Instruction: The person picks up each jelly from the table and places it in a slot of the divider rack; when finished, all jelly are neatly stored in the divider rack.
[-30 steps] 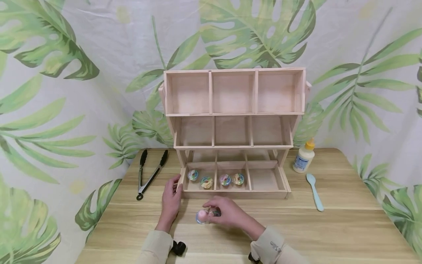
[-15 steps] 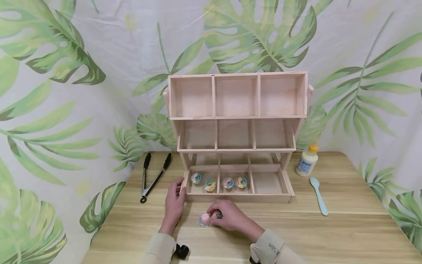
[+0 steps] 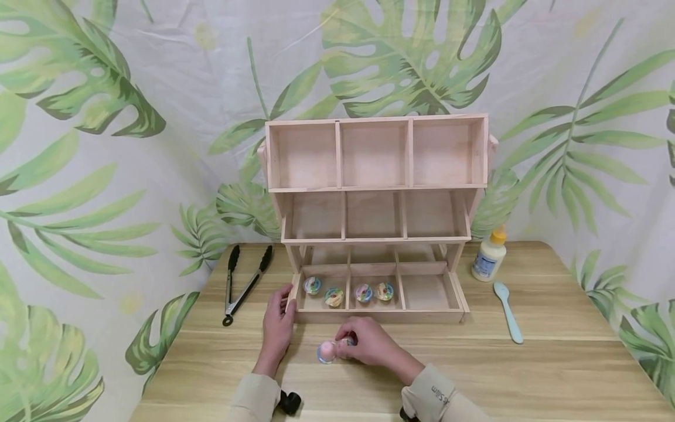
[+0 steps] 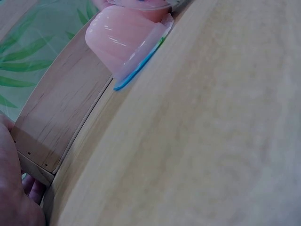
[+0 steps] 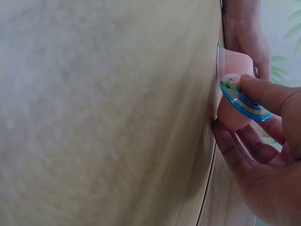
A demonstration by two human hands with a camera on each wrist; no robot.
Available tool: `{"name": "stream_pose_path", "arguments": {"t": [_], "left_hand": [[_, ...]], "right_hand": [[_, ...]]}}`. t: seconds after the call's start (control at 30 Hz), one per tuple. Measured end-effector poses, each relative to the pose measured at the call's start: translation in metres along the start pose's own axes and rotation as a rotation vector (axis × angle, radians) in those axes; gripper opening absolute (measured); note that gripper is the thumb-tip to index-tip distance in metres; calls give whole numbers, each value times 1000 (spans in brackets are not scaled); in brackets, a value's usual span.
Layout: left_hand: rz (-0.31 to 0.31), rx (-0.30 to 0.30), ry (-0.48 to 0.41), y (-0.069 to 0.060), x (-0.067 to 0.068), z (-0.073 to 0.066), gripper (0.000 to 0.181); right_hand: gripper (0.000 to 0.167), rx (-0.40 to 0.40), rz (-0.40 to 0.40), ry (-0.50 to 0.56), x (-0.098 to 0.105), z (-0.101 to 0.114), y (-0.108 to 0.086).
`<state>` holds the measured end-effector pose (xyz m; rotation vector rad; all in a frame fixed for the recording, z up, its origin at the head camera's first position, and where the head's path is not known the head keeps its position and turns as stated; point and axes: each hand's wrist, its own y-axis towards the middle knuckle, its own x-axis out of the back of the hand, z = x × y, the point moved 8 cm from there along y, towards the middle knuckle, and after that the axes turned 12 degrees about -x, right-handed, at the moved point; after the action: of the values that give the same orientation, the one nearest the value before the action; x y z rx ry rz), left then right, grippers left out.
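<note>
My left hand grips the left front corner of the shelf's bottom drawer, thumb at the front and fingers along the side. In front of the drawer, a pink jelly cup stands upside down on its blue-edged lid. Right beside it, my right hand pinches a second pink jelly cup between thumb and fingers, its printed lid tilted upward. Two jelly cups lie in the drawer's left compartment and two more in the middle one.
The wooden shelf's upper and middle tiers rise behind the drawer. Black-tipped tongs lie to the left. A yellow-capped bottle and a light blue spoon are on the right. Leaf-patterned cloth hangs behind.
The cup in my right hand has turned, so its pink side and lid show more in the head view. My left hand has stayed on the drawer corner.
</note>
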<state>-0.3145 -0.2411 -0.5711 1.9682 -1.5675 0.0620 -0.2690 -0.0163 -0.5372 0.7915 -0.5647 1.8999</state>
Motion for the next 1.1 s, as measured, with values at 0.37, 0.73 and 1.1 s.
{"name": "stream_pose_path", "arguments": {"t": [0.37,0.73,1.1], "left_hand": [[-9,-9,7,1,0,0,42],[2,26,-21,-1,0,2,42],[0,18,-8,-1,0,1,41]], "right_hand": [[11,44,-29,31,8,4,-1],[13,-1,-22,54,10,1,-2],[15,-20,-16,57,8,-6,1]]}}
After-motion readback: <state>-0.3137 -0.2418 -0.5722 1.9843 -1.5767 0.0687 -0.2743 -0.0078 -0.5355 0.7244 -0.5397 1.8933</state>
